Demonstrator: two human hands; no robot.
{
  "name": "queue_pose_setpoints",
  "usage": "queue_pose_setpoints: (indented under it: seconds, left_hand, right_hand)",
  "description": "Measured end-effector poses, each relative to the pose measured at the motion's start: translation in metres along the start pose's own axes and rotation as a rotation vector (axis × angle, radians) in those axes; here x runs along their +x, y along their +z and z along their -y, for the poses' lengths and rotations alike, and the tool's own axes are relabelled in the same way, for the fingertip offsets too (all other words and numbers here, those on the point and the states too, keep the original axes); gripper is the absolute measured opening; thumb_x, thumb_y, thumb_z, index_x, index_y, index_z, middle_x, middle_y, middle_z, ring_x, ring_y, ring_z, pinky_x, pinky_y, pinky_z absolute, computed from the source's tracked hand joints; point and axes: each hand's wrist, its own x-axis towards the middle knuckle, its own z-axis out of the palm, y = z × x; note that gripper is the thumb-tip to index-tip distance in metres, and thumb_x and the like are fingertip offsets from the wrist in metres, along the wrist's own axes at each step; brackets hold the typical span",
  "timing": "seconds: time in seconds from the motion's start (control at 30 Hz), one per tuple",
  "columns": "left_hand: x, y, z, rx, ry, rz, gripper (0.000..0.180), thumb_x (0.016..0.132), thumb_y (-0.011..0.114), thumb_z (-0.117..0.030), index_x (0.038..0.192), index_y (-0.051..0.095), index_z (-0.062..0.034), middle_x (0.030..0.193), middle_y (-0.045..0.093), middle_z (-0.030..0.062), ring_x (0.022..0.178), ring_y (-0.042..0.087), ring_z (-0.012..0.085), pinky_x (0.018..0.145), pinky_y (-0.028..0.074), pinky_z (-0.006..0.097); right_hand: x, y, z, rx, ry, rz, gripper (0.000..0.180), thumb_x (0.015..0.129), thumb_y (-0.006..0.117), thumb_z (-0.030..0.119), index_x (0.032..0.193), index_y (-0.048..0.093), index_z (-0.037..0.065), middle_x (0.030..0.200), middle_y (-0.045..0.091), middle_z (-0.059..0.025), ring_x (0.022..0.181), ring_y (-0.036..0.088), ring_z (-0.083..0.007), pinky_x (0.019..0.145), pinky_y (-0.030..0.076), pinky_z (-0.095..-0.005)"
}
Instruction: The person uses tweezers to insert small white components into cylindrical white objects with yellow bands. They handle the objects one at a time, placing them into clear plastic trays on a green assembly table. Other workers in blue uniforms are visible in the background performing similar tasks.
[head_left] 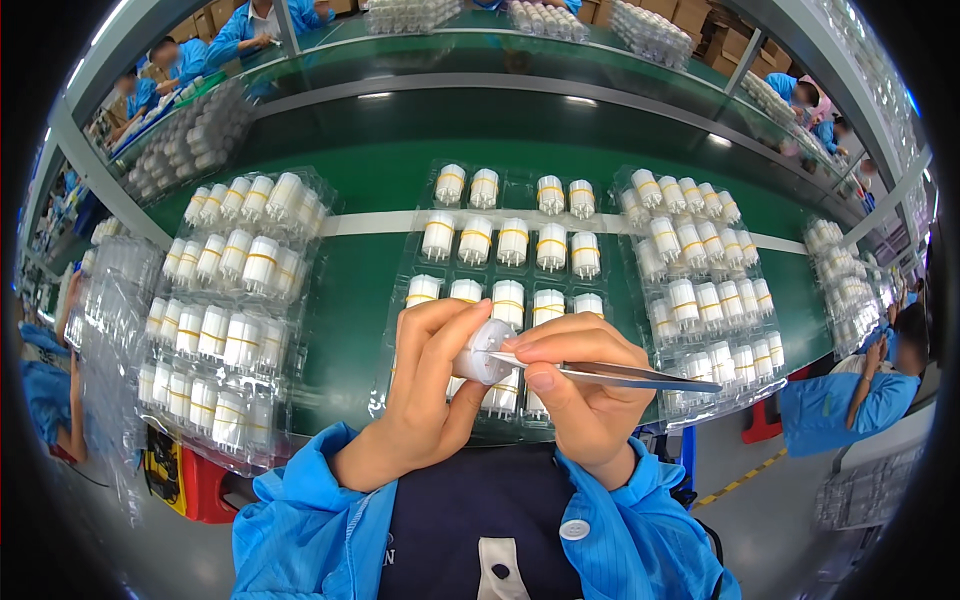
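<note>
My left hand (425,390) is closed around a white cylindrical part (482,350), its round end turned to the right. In my right hand (598,392) is a pair of metal tweezers (650,379), pinched between thumb and fingers. The tips of the tweezers point left and meet the end face of the white part; what they touch there is too small to make out. Below both hands lies a clear plastic tray (517,192) with rows of white cylinders, each with a yellow band and pins. My hands cover part of its near rows.
Stacked clear trays of similar cylinders stand left (240,260) and right (705,240) on the green bench (360,260). More stacked trays (125,310) sit at the far left edge. A metal frame (110,180) rises around the bench. Other people in blue work nearby.
</note>
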Motion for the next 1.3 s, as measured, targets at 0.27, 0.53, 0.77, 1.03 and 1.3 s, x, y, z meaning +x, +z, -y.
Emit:
queue_pose_setpoints:
  seconds: [0.27, 0.53, 0.77, 1.03, 1.3]
  left_hand:
    - [-0.001, -0.001, 0.002, -0.061, -0.023, 0.005, 0.07, 0.066, 0.068, 0.013, 0.132, 0.047, 0.0043, 0.117, 0.047, 0.0213, 0.1, 0.051, 0.0334, 0.084, 0.044, 0.037]
    - [0.003, -0.005, 0.001, -0.052, -0.001, 0.035, 0.069, 0.068, 0.068, 0.012, 0.133, 0.046, 0.006, 0.115, 0.049, 0.0207, 0.098, 0.052, 0.0327, 0.083, 0.044, 0.037]
    - [0.002, -0.005, 0.001, -0.02, 0.02, 0.035, 0.07, 0.065, 0.069, 0.012, 0.131, 0.048, 0.0064, 0.112, 0.05, 0.0207, 0.096, 0.051, 0.0334, 0.081, 0.044, 0.038]
    - [-0.001, -0.007, 0.006, 0.009, 0.03, 0.063, 0.069, 0.065, 0.069, 0.01, 0.131, 0.049, 0.0055, 0.113, 0.051, 0.0211, 0.096, 0.052, 0.0343, 0.082, 0.044, 0.039]
    - [-0.003, -0.013, 0.004, -0.306, -0.106, 0.139, 0.063, 0.075, 0.067, 0.004, 0.134, 0.045, 0.0077, 0.117, 0.049, 0.0232, 0.104, 0.052, 0.0348, 0.089, 0.044, 0.039]
  right_hand:
    - [0.0, -0.001, -0.007, 0.088, -0.005, 0.007, 0.013, 0.079, 0.071, -0.001, 0.092, 0.068, -0.004, 0.089, 0.071, -0.0163, 0.081, 0.069, -0.0246, 0.071, 0.055, -0.0314]
    - [0.002, -0.003, -0.009, 0.066, -0.023, 0.041, 0.012, 0.078, 0.07, -0.002, 0.09, 0.069, -0.005, 0.088, 0.071, -0.0166, 0.08, 0.069, -0.0251, 0.07, 0.055, -0.0313]
    - [0.003, -0.001, -0.004, 0.048, 0.015, 0.037, 0.011, 0.077, 0.071, -0.002, 0.089, 0.07, -0.003, 0.084, 0.07, -0.0147, 0.076, 0.068, -0.0229, 0.067, 0.053, -0.0299]
    - [0.01, -0.003, 0.002, -0.112, -0.012, 0.166, 0.013, 0.076, 0.072, -0.001, 0.089, 0.07, -0.002, 0.083, 0.069, -0.0147, 0.074, 0.067, -0.0204, 0.063, 0.051, -0.0284]
    - [0.007, -0.007, -0.001, 0.037, 0.009, 0.073, 0.017, 0.074, 0.072, -0.002, 0.091, 0.071, -0.003, 0.086, 0.07, -0.0157, 0.077, 0.069, -0.0224, 0.066, 0.054, -0.0296]
